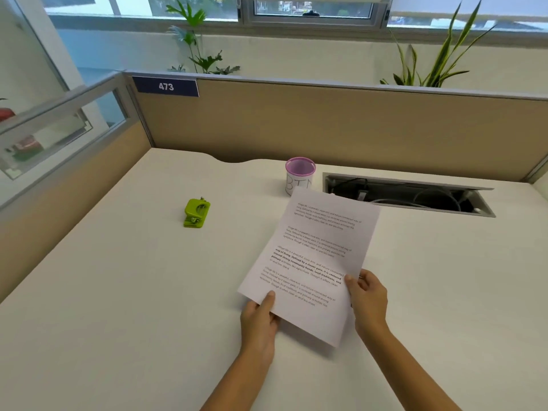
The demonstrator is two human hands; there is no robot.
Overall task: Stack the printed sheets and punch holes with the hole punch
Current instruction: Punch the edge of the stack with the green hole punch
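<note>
Head-worn view, downward over desk [118,292]

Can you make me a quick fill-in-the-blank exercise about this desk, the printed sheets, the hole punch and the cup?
1. The hole punch on the desk is ____ in colour.
2. The printed sheets are held by ____ hands, the left hand and the right hand.
3. The sign on the partition reads ____.
4. The cup behind the sheets has a ____ rim.

Missing words: green; both; 473; purple
</note>
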